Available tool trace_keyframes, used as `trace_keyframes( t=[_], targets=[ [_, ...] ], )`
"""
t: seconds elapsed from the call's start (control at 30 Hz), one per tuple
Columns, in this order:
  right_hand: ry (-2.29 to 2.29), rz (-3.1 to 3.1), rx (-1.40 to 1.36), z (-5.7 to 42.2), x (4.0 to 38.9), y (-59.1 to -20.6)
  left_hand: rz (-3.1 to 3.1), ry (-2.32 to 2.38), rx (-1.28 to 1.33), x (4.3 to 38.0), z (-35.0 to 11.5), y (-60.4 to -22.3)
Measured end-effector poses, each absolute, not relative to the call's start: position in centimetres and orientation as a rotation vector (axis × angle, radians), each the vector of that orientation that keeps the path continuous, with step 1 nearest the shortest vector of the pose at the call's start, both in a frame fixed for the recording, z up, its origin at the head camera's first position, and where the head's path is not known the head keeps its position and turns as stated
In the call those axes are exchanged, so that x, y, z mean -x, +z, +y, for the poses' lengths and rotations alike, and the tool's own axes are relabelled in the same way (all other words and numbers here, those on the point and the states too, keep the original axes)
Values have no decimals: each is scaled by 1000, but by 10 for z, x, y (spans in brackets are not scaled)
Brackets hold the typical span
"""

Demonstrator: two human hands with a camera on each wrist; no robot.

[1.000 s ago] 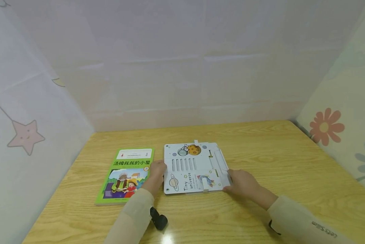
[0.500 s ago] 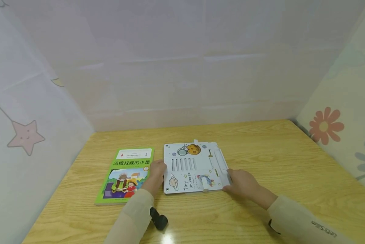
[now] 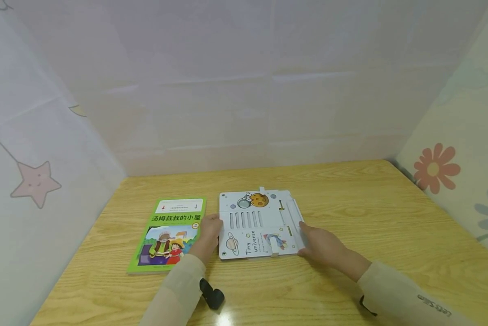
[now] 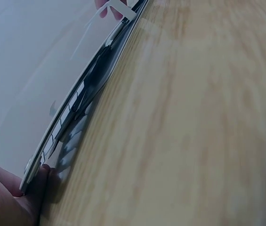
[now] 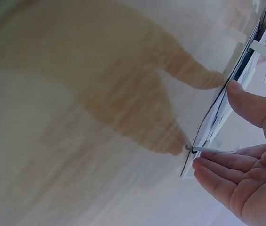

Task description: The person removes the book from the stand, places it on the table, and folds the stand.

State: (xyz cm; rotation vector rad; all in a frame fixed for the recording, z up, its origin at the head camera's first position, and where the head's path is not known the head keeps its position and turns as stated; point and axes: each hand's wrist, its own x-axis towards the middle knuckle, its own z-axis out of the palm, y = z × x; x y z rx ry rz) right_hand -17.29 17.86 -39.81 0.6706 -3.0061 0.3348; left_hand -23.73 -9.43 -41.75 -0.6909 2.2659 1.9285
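A white folding book stand with space pictures and the words "Tiny universe" lies flat on the table. My left hand pinches its left edge; in the left wrist view the thumb and a finger of that hand lie on either side of the panel. At the right edge, my right hand holds the stand near its ledge. Seen from the right wrist, the thumb of the right hand touches the stand's near side, while its fingers reach a thin white flap. White page clips sit on the top and bottom edges.
A green picture book lies flat to the left of the stand, partly behind the left forearm. Both rest on a wood-grain table. Pale cloth walls with printed shapes enclose its back and sides.
My right fingers have shifted slightly left and further over the stand's right edge. The left hand, the book stand and the green book stay in place.
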Motion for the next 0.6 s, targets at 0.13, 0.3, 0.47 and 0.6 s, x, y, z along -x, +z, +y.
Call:
trace_keyframes(
  t=[0.13, 0.3, 0.47, 0.6],
  targets=[
    [332, -3022, -698, 178, 173, -397, 2274, 1916, 690, 237, -94, -418],
    [303, -3040, -754, 177, 174, -395, 2286, 1914, 675, 236, -94, -418],
    [274, -3042, -829, 177, 174, -394, 2297, 1925, 670, 236, -93, -421],
    [282, -3066, -854, 176, 174, -393, 2295, 1935, 675, 237, -93, -422]
  ],
)
